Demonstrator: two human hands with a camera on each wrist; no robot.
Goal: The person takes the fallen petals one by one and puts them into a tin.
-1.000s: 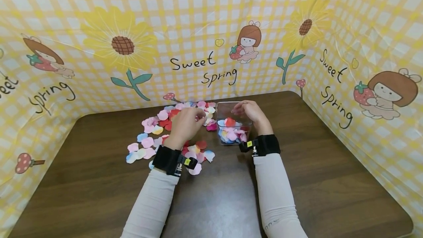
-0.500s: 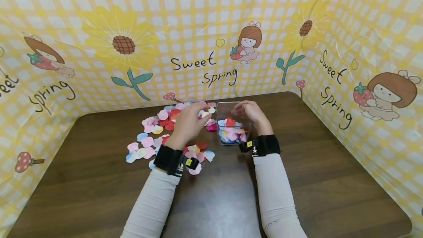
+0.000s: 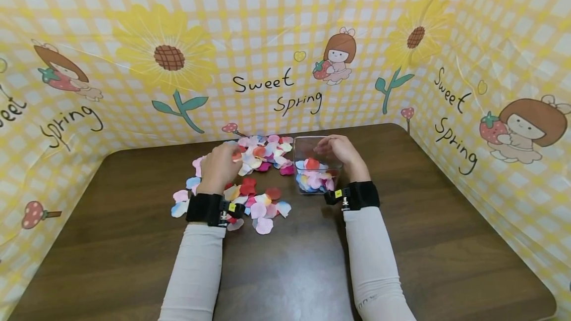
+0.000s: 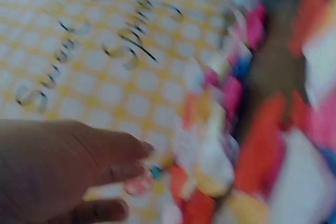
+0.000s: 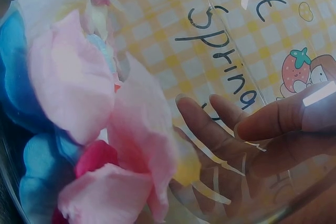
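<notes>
Gathering step: the left hand (image 3: 219,165) reaches loosely into the petals (image 3: 256,162) left of the clear box (image 3: 317,170), holding nothing visible. The right hand (image 3: 341,150) grips the box rim. Next: pinch a petal.

Clear plastic box (image 3: 317,162), upright on table, partly filled with petals; more pastel fabric petals (image 3: 260,172) strewn just left.

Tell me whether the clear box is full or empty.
Partly filled. The clear box holds a layer of petals at its bottom, its upper part bare; the right hand holds its rim.
</notes>
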